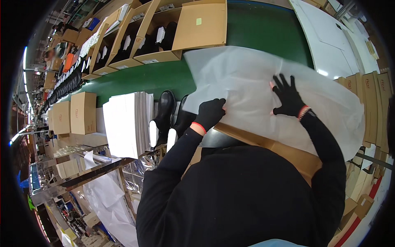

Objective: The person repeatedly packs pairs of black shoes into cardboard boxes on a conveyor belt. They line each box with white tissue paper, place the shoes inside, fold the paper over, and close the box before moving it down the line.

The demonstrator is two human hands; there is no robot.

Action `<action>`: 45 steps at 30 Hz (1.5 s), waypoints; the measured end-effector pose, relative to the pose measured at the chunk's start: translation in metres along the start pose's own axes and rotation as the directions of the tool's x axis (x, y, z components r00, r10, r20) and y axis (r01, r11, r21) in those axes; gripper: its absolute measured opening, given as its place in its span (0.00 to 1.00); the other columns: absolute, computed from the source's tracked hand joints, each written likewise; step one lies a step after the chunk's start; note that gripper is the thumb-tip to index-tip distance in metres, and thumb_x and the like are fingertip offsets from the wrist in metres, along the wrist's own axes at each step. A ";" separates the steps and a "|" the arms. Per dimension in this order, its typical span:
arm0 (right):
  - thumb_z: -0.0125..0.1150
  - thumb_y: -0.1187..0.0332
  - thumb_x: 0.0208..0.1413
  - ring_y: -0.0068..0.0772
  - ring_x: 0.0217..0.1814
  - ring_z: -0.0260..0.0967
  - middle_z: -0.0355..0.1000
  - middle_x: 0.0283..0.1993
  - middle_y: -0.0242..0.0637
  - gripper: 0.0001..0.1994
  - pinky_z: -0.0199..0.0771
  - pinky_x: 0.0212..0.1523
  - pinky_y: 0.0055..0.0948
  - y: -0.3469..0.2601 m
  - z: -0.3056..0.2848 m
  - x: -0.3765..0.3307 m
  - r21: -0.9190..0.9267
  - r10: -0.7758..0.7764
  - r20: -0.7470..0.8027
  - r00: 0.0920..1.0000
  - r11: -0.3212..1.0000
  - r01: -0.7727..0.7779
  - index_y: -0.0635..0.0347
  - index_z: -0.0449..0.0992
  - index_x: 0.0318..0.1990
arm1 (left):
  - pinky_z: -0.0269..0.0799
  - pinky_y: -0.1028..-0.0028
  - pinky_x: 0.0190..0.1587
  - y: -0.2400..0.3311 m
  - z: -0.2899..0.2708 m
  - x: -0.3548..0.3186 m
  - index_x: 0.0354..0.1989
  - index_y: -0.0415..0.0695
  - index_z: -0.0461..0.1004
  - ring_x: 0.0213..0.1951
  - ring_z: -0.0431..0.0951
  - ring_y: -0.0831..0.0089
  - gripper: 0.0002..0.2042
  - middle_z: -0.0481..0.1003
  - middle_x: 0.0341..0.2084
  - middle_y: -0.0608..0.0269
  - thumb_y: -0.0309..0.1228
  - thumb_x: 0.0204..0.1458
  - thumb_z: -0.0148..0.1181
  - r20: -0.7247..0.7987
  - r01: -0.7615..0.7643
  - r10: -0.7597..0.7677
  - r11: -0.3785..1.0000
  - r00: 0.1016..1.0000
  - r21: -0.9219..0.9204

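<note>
A large sheet of white tissue paper [242, 78] spreads in front of me, over a brown cardboard box [284, 150] whose near edge shows along my body. My left hand [211, 114], in a black glove with bare fingertips, is closed at the sheet's left part and pinches it. Fingers spread, my right hand [289, 97] lies on the paper further right. Just left of my left hand stand two black boots, one in full sight [165, 108] and the other [184, 117] partly behind my arm, both with white paper pieces. What lies under the sheet is hidden.
A thick stack of white sheets [125, 123] stands left of the boots, with closed shoe boxes [83, 113] beyond. Open boxes with black boots [154, 37] line the far side of the green surface [267, 31]. Flat cartons [370, 103] stand at the right.
</note>
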State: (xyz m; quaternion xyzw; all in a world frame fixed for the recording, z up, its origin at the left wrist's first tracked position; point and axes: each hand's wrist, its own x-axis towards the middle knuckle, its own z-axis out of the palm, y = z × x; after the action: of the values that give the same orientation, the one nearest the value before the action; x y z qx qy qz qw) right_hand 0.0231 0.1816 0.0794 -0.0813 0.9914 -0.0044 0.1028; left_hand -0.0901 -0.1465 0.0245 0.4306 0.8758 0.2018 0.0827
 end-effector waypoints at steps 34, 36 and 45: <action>0.56 0.25 0.34 0.54 0.76 0.31 0.41 0.73 0.52 0.60 0.28 0.66 0.70 -0.072 0.112 0.058 -0.016 0.325 0.128 0.937 0.945 -0.326 0.62 0.49 0.69 | 0.70 0.57 0.26 0.013 0.008 -0.083 0.52 0.42 0.67 0.24 0.77 0.55 0.19 0.75 0.19 0.52 0.39 0.55 0.53 0.148 0.270 -0.258 0.960 0.955 -0.071; 0.59 0.27 0.35 0.54 0.76 0.31 0.40 0.73 0.52 0.59 0.27 0.66 0.70 -0.071 0.105 0.061 -0.052 0.337 0.221 0.915 0.941 -0.334 0.61 0.48 0.69 | 0.70 0.57 0.26 0.015 0.010 -0.082 0.53 0.42 0.67 0.24 0.77 0.55 0.20 0.75 0.19 0.52 0.39 0.55 0.53 0.129 0.253 -0.242 0.965 0.962 -0.076; 0.64 0.36 0.37 0.59 0.75 0.31 0.37 0.73 0.55 0.58 0.33 0.64 0.73 -0.092 0.108 0.045 0.002 0.175 0.125 0.977 0.984 -0.177 0.64 0.44 0.70 | 0.71 0.64 0.31 0.002 -0.072 -0.132 0.57 0.46 0.68 0.27 0.78 0.57 0.22 0.76 0.23 0.53 0.35 0.53 0.60 -0.077 0.340 -0.399 0.853 0.914 -0.396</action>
State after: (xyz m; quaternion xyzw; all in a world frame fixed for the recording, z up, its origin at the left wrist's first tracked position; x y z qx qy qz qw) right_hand 0.0162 0.0845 -0.0337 0.0073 0.9863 0.0032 0.1649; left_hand -0.0303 -0.2694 0.0864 0.2130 0.8912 0.3782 0.1318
